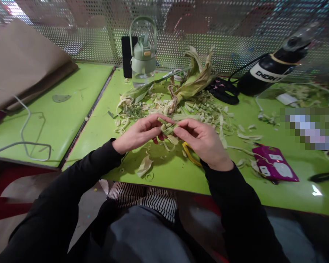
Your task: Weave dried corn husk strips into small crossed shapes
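Person's left hand (142, 132): thumb and fingers closed on small folded bundle of pale-green leaf strips (168, 129). Right hand (200, 141): thumb and fingers pinch same bundle from other side; how tightly, I cannot tell from here. Bundle is above bright-green table (178, 177), near heap of pale shredded husk (210, 109). Curved yellow band (192, 157) lies partly behind right hand.

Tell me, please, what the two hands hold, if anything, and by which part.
A small bundle of green strips, pinched at both sides: the left hand at its left edge, the right hand at its right.
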A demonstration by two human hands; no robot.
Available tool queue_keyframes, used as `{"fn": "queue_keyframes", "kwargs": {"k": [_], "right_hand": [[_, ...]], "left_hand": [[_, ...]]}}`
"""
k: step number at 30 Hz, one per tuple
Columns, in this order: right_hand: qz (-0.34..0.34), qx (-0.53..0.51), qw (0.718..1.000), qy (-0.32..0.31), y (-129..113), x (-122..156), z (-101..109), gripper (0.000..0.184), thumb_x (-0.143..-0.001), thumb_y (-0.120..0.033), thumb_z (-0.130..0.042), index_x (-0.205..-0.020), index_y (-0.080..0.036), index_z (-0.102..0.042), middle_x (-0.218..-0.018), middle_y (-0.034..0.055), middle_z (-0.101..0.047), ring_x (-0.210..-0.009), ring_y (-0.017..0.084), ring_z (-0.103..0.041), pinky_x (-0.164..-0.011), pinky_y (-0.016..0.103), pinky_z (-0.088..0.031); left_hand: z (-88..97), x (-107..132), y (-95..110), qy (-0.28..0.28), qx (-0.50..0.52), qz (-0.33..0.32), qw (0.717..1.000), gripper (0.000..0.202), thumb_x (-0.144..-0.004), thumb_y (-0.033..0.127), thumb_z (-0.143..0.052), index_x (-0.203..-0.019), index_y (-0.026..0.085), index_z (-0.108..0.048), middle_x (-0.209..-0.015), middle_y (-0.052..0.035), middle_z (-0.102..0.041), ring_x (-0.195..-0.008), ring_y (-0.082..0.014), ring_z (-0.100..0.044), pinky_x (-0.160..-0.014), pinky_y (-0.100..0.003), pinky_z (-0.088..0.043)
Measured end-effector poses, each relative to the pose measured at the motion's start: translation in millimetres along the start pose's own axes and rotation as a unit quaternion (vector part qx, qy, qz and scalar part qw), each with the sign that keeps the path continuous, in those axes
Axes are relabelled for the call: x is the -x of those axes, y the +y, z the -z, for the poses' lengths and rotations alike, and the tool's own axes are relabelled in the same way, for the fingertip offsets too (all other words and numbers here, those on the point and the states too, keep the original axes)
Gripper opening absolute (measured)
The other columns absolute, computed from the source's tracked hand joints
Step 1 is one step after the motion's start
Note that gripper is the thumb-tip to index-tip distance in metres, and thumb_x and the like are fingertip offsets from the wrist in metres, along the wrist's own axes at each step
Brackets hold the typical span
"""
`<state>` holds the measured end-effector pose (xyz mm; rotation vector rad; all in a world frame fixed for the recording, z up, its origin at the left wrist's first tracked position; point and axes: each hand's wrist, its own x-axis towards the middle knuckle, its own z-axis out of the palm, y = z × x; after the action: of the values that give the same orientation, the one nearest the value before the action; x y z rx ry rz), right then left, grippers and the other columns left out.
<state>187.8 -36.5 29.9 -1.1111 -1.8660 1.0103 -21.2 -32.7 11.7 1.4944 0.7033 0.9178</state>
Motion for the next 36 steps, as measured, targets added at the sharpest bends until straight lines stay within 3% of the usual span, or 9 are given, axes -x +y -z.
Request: {"fn": "queue_keyframes", "kwargs": {"k": [4,9,12,17,21,27,31,34,36], "right_hand": [[0.001,-0.015,1.0,-0.002,-0.9,0.8,-3.7,0.03,-0.093,-0.038,-0.06,-0.069,-0.021,-0.054,-0.06,-0.0051,-0.038,-0.052,0.009,-0.032,-0.051,0.028,-0.028],[0.041,-0.041,0.992,0.108,6.6,2.9,-9.5,0.029,-0.091,-0.028,-0.06,-0.064,-0.022,-0.05,-0.059,-0.0044,-0.04,-0.053,0.01,-0.034,-0.052,0.028,-0.029],[0.041,-0.053,0.991,0.115,9.5,3.0,-10.4,0.03,-0.092,-0.031,-0.061,-0.066,-0.022,-0.049,-0.06,-0.0046,-0.04,-0.052,0.01,-0.034,-0.051,0.028,-0.028],[0.014,-0.011,0.999,0.051,9.4,0.1,-8.6,0.038,-0.096,-0.056,-0.053,-0.076,-0.023,-0.052,-0.063,-0.0036,-0.044,-0.054,0.011,-0.038,-0.05,0.028,-0.03],[0.032,0.077,0.996,0.011,12.1,-1.6,-10.2,0.038,-0.092,-0.06,-0.057,-0.082,-0.023,-0.055,-0.064,-0.0035,-0.048,-0.055,0.012,-0.042,-0.051,0.028,-0.031],[0.098,0.127,0.986,-0.035,6.7,0.7,-13.2,0.028,-0.099,-0.041,-0.051,-0.078,-0.023,-0.052,-0.064,-0.0029,-0.05,-0.057,0.012,-0.045,-0.056,0.028,-0.035],[0.132,0.145,0.978,-0.068,-0.6,3.4,-7.1,0.019,-0.099,-0.031,-0.05,-0.083,-0.023,-0.057,-0.064,-0.0024,-0.055,-0.057,0.012,-0.049,-0.057,0.028,-0.037],[0.126,0.145,0.977,-0.093,-2.6,4.7,-1.6,0.019,-0.099,-0.033,-0.051,-0.086,-0.023,-0.061,-0.065,-0.0022,-0.06,-0.056,0.012,-0.053,-0.056,0.028,-0.039],[0.113,0.137,0.982,-0.069,-1.7,4.5,0.2,0.023,-0.099,-0.038,-0.053,-0.084,-0.023,-0.062,-0.065,-0.0019,-0.06,-0.055,0.012,-0.052,-0.056,0.028,-0.04]], "left_hand": [[-3.1,1.6,1.9,-0.031,0.002,0.008,0.999,0.027,-0.089,0.011,-0.053,-0.115,0.013,-0.058,-0.076,0.0015,-0.062,-0.068,-0.0066,-0.063,-0.063,-0.017,-0.053],[-5.3,4.9,4.8,-0.082,0.019,0.013,0.996,0.023,-0.088,0.012,-0.054,-0.111,0.013,-0.058,-0.073,0.0021,-0.064,-0.062,-0.0053,-0.059,-0.066,-0.02,-0.054],[-6.2,5.7,5.5,-0.097,0.04,0.019,0.994,0.022,-0.089,0.013,-0.056,-0.111,0.014,-0.057,-0.075,0.0011,-0.066,-0.063,-0.006,-0.061,-0.068,-0.021,-0.055],[-9.2,3.7,2.9,-0.004,0.072,0.009,0.997,0.019,-0.093,0.014,-0.051,-0.111,0.014,-0.055,-0.078,0.0005,-0.065,-0.065,-0.0062,-0.062,-0.067,-0.02,-0.055],[-7.7,0.9,-1.7,0.063,0.049,0.013,0.997,0.023,-0.091,0.015,-0.055,-0.114,0.015,-0.053,-0.077,0.0024,-0.062,-0.068,-0.0067,-0.062,-0.068,-0.02,-0.055],[-1.4,-0.8,-4.8,0.043,-0.013,-0.005,0.999,0.036,-0.08,0.035,-0.077,-0.101,0.017,-0.055,-0.056,0.0112,-0.041,-0.05,-0.0045,-0.05,-0.053,-0.017,-0.048],[4.2,-0.5,-0.8,0.029,-0.026,-0.006,0.999,0.031,-0.082,0.032,-0.075,-0.099,0.016,-0.055,-0.054,0.0088,-0.052,-0.049,-0.0056,-0.056,-0.049,-0.017,-0.044],[10.1,-0.4,2.8,0.041,-0.033,0.001,0.999,0.029,-0.083,0.031,-0.074,-0.1,0.015,-0.056,-0.057,0.0063,-0.059,-0.05,-0.0055,-0.058,-0.05,-0.017,-0.044],[12.5,-0.8,3.4,0.037,-0.032,0.01,0.999,0.03,-0.082,0.031,-0.074,-0.1,0.015,-0.056,-0.058,0.006,-0.06,-0.05,-0.0057,-0.058,-0.051,-0.017,-0.044]]}}
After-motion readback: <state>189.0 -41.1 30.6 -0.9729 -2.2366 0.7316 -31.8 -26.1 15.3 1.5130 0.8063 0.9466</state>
